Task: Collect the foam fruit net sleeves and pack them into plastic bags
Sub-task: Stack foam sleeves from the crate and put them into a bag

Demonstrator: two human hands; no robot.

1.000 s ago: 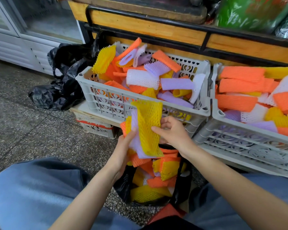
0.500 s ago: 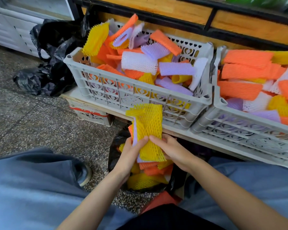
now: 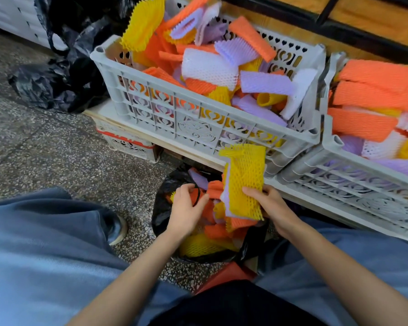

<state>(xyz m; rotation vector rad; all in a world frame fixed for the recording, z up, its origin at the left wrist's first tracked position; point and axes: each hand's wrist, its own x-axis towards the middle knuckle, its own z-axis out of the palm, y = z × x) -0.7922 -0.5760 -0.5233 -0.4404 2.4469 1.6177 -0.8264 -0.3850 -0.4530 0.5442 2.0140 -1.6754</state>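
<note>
Uppermost, a flat yellow diamond-mesh foam sleeve (image 3: 244,182).

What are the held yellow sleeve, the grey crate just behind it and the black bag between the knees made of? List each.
Yellow sleeve in the right hand: soft foam mesh, matte; open diamond holes, ragged ends. Grey crate: rigid moulded plastic, dull sheen; pierced patterned walls. Black bag: probably thin plastic film; glossy and crumpled.
</note>
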